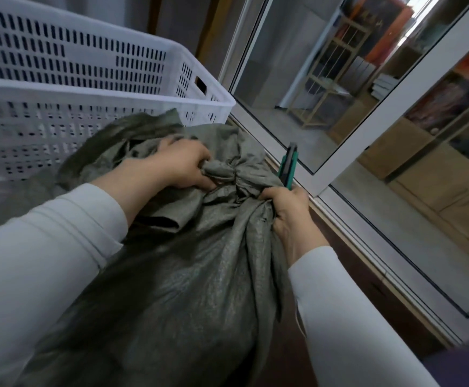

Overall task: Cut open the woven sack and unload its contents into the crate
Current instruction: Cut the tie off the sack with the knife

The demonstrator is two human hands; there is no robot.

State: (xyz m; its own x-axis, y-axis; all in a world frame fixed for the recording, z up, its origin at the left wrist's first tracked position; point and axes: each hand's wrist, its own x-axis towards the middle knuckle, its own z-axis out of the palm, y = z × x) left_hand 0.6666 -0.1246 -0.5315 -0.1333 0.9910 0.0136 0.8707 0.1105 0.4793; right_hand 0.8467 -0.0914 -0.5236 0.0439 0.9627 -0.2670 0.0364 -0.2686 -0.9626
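A grey-green woven sack (171,275) fills the lower middle of the head view, its neck bunched and tied in a knot (222,170). My left hand (177,166) grips the gathered fabric at the knot. My right hand (289,210) clutches a fold of the sack just right of the knot and also holds a green and black utility knife (289,166), which points up and away. The white slotted plastic crate (208,90) stands behind the sack at the upper left, its inside not visible from here.
A white-framed glass door (339,152) runs diagonally close to the right of the sack, with its metal floor track (381,263) below. Shelves and wooden cabinets show through the glass. A dark floor strip (339,247) lies between sack and track.
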